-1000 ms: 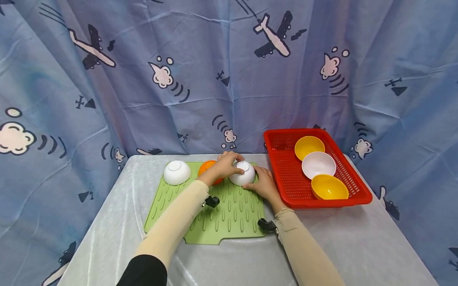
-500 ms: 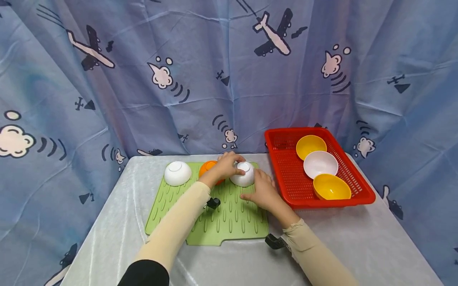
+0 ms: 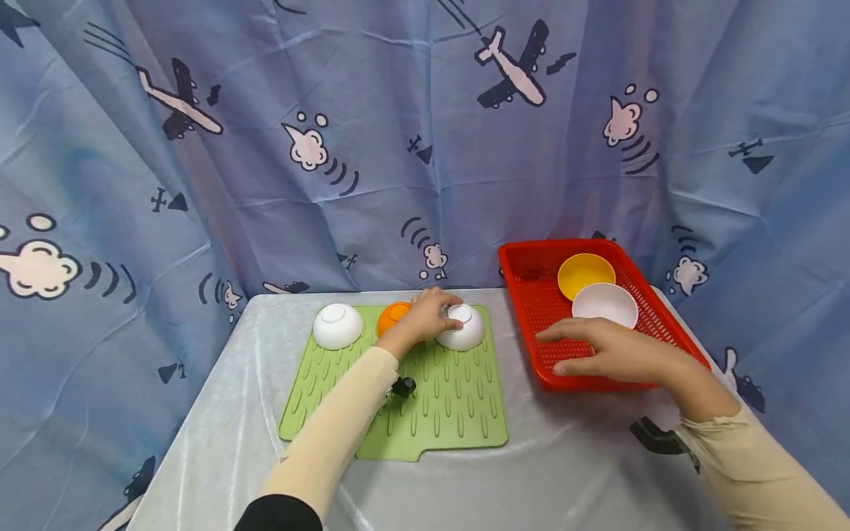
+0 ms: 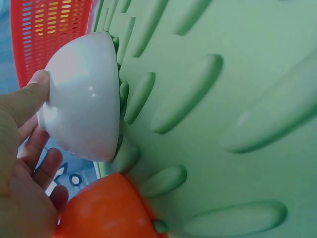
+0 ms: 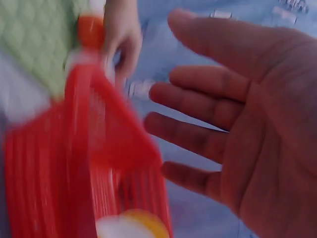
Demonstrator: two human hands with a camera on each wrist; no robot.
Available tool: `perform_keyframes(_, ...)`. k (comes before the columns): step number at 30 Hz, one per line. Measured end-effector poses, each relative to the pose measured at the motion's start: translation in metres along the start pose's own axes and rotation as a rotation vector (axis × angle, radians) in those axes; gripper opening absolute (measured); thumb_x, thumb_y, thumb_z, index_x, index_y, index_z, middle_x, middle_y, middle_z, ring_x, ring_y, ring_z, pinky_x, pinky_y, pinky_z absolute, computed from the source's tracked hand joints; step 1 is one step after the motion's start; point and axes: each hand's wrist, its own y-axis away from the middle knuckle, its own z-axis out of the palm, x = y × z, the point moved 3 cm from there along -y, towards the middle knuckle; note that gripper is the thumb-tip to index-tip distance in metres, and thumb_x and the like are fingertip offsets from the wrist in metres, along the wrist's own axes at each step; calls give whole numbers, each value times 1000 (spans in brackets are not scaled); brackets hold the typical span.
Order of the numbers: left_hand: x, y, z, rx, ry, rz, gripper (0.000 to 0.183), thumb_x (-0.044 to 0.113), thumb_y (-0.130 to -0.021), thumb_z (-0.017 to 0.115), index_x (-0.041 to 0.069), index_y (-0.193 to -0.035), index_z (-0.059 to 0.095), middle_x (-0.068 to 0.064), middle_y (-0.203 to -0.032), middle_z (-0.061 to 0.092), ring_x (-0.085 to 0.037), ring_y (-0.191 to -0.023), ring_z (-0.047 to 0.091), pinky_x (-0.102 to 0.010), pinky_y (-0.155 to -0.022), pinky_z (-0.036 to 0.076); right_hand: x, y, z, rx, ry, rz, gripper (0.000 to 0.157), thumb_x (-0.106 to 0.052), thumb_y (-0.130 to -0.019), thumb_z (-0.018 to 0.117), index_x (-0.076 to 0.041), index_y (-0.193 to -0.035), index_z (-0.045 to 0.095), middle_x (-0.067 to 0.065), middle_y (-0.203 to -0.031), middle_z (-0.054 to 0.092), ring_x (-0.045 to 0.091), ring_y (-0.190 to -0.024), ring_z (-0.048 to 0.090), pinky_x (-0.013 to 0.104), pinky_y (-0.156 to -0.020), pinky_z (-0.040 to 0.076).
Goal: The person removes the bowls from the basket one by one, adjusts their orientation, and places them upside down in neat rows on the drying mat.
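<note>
Upside down on the green drying mat (image 3: 458, 413), a white bowl (image 3: 465, 335) stands near the mat's back right corner. My left hand (image 3: 428, 316) holds it at its foot; in the left wrist view the thumb (image 4: 34, 89) presses the foot's edge and the other fingers are partly hidden behind. Just left of it an orange bowl (image 3: 392, 316) is also upside down, partly covered by that hand. My right hand (image 3: 617, 350) hovers over the front of the red basket (image 3: 524, 324), fingers spread and holding nothing.
Another upturned white bowl (image 3: 338, 327) sits at the mat's back left. Inside the basket lie a yellow bowl (image 3: 586, 273) and a white bowl (image 3: 604, 304), both upright; the basket's front part is mostly covered by the right hand. A patterned curtain (image 3: 372, 147) hangs behind the table.
My right hand has let go of the white bowl and moved right, over the basket, where it covers the front yellow bowl. The left hand has stayed on the white bowl.
</note>
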Motion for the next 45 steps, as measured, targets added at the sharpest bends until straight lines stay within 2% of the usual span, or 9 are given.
perform_keyframes(2, 0, 1, 1, 4, -11, -15, 52, 41, -90, 78, 23, -137, 66, -1, -118, 57, -19, -110, 46, -37, -94, 32, 21, 8, -10, 25, 39, 60, 54, -48, -88, 77, -24, -135, 67, -5, -133, 66, 23, -124, 60, 53, -103, 49)
perform_keyframes(5, 0, 2, 1, 17, -17, -30, 51, 40, -90, 78, 23, -137, 66, -1, -119, 57, -20, -112, 47, -38, -94, 33, 53, 17, -20, 52, 56, 106, 56, -41, -86, 81, -18, -135, 66, 6, -136, 65, 32, -126, 57, 59, -103, 48)
perform_keyframes(8, 2, 3, 1, 9, -20, -44, 52, 41, -91, 77, 23, -138, 64, -1, -120, 56, -21, -115, 47, -39, -94, 33, 82, 24, -24, 40, 79, 128, 65, -36, -81, 86, -12, -137, 63, 15, -139, 61, 41, -132, 49, 68, -106, 37)
perform_keyframes(12, 4, 4, 4, -10, -30, -62, 53, 41, -92, 76, 24, -140, 62, -1, -121, 55, -21, -116, 47, -38, -91, 33, 109, 34, -23, 10, 125, 141, 75, -35, -73, 91, -7, -136, 63, 18, -139, 61, 46, -133, 43, 73, -105, 26)
perform_keyframes(15, 6, 4, 4, -4, -31, -72, 52, 40, -92, 76, 24, -140, 62, -1, -121, 55, -21, -116, 47, -38, -90, 33, 122, 38, -21, 4, 168, 148, 76, -37, -71, 92, -5, -134, 64, 18, -137, 62, 47, -131, 44, 70, -103, 26)
perform_keyframes(24, 10, 7, 2, -6, -24, -93, 51, 38, -94, 74, 23, -141, 61, -3, -124, 54, -23, -119, 46, -39, -90, 33, 140, 35, -14, -21, 253, 163, 79, -40, -70, 92, -1, -132, 65, 23, -134, 62, 50, -127, 47, 70, -102, 28)
perform_keyframes(32, 10, 6, 2, -4, -20, -93, 52, 40, -94, 74, 24, -141, 61, -1, -123, 55, -21, -116, 46, -36, -87, 32, 149, 33, -10, -22, 316, 189, 89, -46, -65, 93, 5, -132, 62, 28, -132, 60, 52, -124, 45, 71, -103, 27)
perform_keyframes(38, 10, 6, 2, -1, -16, -98, 51, 39, -94, 73, 24, -142, 60, -2, -125, 55, -21, -117, 46, -37, -88, 33, 149, 30, -7, -18, 334, 208, 92, -53, -64, 91, 5, -130, 64, 27, -130, 61, 51, -124, 44, 71, -104, 26)
perform_keyframes(45, 8, 5, 5, 4, -26, -98, 51, 39, -94, 74, 25, -141, 61, -2, -125, 55, -21, -116, 46, -38, -89, 34, 146, 26, 2, 1, 332, 226, 97, -62, -69, 86, 7, -133, 62, 28, -133, 59, 52, -125, 44, 72, -105, 27)
